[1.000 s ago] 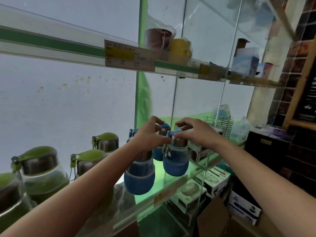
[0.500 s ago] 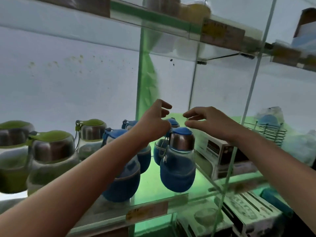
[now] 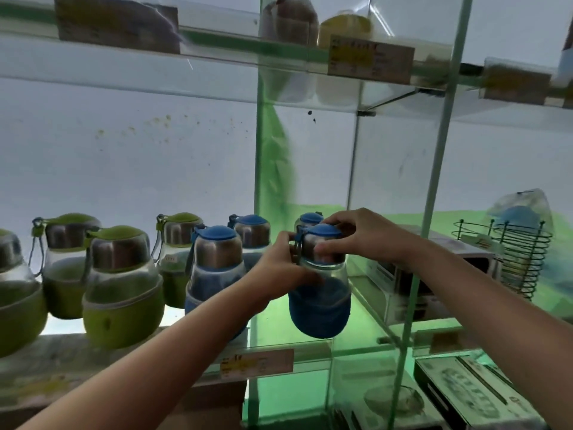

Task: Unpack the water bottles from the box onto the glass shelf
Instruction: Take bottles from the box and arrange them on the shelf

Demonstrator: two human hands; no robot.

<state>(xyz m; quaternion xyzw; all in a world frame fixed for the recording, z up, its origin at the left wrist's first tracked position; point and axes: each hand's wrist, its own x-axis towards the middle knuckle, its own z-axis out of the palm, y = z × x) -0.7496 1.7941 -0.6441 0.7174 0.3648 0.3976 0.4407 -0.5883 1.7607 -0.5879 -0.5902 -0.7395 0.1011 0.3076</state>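
Note:
A blue-sleeved water bottle [image 3: 321, 308] with a steel neck and blue cap stands near the front of the glass shelf [image 3: 273, 342]. My right hand [image 3: 359, 234] grips its cap and neck from above. My left hand [image 3: 279, 271] holds its left side at the shoulder. Three more blue bottles stand close by: one [image 3: 217, 259] just left, another [image 3: 252, 231] behind that, and a third [image 3: 310, 218] mostly hidden behind the held one. Several green bottles [image 3: 122, 287] fill the shelf's left part. The box is not in view.
An upright glass divider [image 3: 431, 231] stands just right of the held bottle, with boxed goods [image 3: 400, 283] and a wire basket [image 3: 521, 259] beyond it. An upper glass shelf [image 3: 217, 48] carries price tags and wrapped cups. Boxed items [image 3: 465, 395] lie on the shelf below.
Both hands dropped from hovering above the blue bottles and took hold of the front right one. The view has moved closer to the shelf.

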